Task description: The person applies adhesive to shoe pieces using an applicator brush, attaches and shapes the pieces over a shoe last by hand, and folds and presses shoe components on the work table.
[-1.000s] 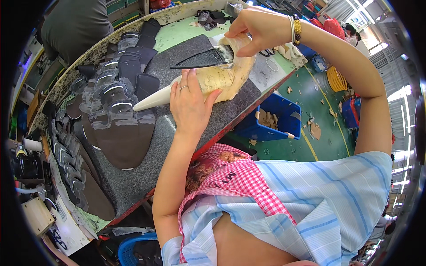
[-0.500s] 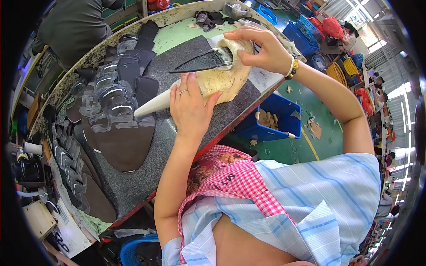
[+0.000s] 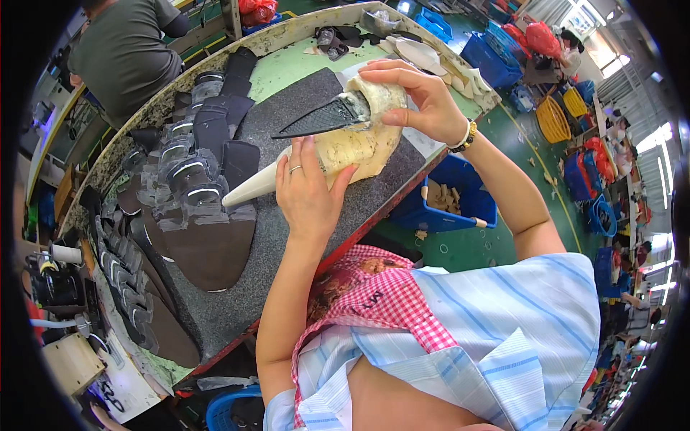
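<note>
A cream, glue-crusted body with a long white cone tip (image 3: 253, 188) lies across the grey tabletop, its point toward the left. My left hand (image 3: 309, 197) is closed around its middle, thumb on the near side and fingers on the far side. At the upper end my right hand (image 3: 424, 100) grips the ragged rim between thumb and fingers. A black, pointed, ribbed piece (image 3: 323, 118) projects leftward from beside that rim, above my left fingertips. Whether it is fixed there I cannot tell. Left of the cone tip lie overlapping dark shoe pieces (image 3: 208, 255) with grey smears and light curved strips.
A raised rim (image 3: 140, 104) borders the curved table. Pale cut pieces (image 3: 420, 54) lie at its far right, with a blue bin (image 3: 460, 192) of scraps below the edge. Another person (image 3: 129, 54) sits at the far left. A thread spool (image 3: 66, 253) stands at left.
The whole view has shifted slightly, bringing more of the far-right pale pieces into sight. Both hands keep their grip on the cream body, and the black piece shows its ribbed face more fully.
</note>
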A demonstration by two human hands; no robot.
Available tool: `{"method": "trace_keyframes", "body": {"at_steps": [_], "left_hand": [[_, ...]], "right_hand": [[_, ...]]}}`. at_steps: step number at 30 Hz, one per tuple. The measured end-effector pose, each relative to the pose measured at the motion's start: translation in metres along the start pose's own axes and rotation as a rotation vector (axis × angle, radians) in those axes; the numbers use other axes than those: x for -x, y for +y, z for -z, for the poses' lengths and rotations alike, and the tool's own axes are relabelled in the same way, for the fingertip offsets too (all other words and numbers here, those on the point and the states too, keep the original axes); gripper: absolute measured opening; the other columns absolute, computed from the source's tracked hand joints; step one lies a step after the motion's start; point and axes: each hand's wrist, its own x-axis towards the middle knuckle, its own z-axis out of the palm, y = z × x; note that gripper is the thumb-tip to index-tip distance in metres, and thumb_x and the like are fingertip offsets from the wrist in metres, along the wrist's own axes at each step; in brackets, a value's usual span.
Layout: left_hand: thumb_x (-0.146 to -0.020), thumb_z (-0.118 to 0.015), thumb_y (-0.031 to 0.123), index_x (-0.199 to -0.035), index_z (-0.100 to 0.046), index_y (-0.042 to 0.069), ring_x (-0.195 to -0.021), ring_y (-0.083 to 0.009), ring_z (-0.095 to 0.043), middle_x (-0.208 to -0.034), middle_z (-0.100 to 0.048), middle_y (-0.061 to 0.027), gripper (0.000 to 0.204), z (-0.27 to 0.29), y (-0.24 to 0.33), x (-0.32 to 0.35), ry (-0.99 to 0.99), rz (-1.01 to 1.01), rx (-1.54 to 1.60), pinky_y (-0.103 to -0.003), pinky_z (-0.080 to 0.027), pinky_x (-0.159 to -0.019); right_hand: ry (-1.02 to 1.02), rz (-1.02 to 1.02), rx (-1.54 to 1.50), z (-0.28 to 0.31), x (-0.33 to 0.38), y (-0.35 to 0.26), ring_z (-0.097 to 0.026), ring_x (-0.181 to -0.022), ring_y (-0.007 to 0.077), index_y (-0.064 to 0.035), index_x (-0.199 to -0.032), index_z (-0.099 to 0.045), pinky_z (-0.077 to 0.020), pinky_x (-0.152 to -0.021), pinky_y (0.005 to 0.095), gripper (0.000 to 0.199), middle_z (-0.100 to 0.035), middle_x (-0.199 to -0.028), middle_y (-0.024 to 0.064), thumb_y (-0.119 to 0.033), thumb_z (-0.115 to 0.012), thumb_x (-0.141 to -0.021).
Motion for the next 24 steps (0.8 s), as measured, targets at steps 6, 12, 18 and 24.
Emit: {"method": "trace_keyframes", "body": {"at_steps": [6,12,18,24], "left_hand": [[-0.075,-0.079,0.037,-0.126,-0.051,-0.005,-0.118,-0.0359,-0.057,-0.123,-0.06,-0.0255,0.071,-0.003,0.003,-0.003,-0.013,0.006,-0.022,-0.046,-0.04,-0.103],[-0.076,-0.078,0.038,-0.125,-0.051,-0.005,-0.117,-0.0361,-0.058,-0.124,-0.06,-0.0259,0.071,-0.002,0.002,0.005,0.004,-0.022,-0.038,-0.046,-0.04,-0.103],[-0.075,-0.079,0.038,-0.125,-0.051,-0.006,-0.117,-0.0361,-0.058,-0.124,-0.059,-0.0262,0.072,-0.001,0.002,0.003,-0.005,-0.023,-0.022,-0.046,-0.04,-0.102],[-0.075,-0.079,0.039,-0.125,-0.051,-0.006,-0.117,-0.036,-0.057,-0.124,-0.06,-0.0258,0.072,-0.001,0.004,0.002,-0.01,-0.001,-0.035,-0.047,-0.04,-0.102]], "right_hand": [[0.284,-0.014,-0.006,-0.027,-0.001,0.001,-0.051,-0.12,0.0197,-0.0006,-0.12,-0.064,-0.0382,-0.104,0.0334,0.042,-0.06,-0.123,0.0109,-0.018,-0.075,-0.083],[0.201,-0.256,-0.207,-0.014,-0.006,0.004,-0.053,-0.117,0.0173,-0.0001,-0.118,-0.064,-0.0399,-0.102,0.0305,0.04,-0.06,-0.122,0.0092,-0.017,-0.074,-0.084],[0.102,0.033,-0.036,-0.009,0.005,0.005,-0.048,-0.128,0.0214,-0.0024,-0.13,-0.057,-0.0357,-0.109,0.0356,0.058,-0.055,-0.131,0.0106,-0.024,-0.078,-0.08],[0.397,0.026,0.077,-0.039,-0.007,0.006,-0.057,-0.107,0.0176,-0.0008,-0.109,-0.065,-0.0424,-0.095,0.0305,0.032,-0.062,-0.11,0.0096,-0.015,-0.074,-0.082]]}}
